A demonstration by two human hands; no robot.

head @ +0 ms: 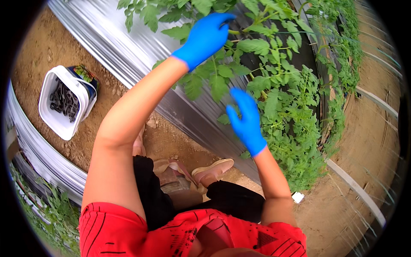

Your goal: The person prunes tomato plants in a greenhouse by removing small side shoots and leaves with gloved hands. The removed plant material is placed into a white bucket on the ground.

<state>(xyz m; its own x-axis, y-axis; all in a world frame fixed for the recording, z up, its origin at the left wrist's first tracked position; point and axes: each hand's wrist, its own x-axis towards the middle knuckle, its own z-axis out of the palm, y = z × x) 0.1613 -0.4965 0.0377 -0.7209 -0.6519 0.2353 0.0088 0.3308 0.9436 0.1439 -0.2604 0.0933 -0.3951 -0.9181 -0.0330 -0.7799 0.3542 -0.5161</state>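
My left hand [205,40], in a blue glove, reaches over a tomato plant [253,46]. Its fingers curl beside a thick green stem [236,32] that meets the hand's edge; whether they grip it is hidden. Lower and to the right, my right hand [245,120], also gloved in blue, has its thumb and fingers apart and holds nothing. Tomato leaves [219,86] hang between the two hands over silver plastic mulch film [192,106]. A thin green string [289,32] runs through the foliage to the right.
A white plastic bucket [48,106] containing several black plastic clips [65,100] stands on bare soil at left. More tomato plants [295,151] line the bed at right. A small white object [298,197] lies near my right elbow. Pale strips [356,189] cross the soil beyond.
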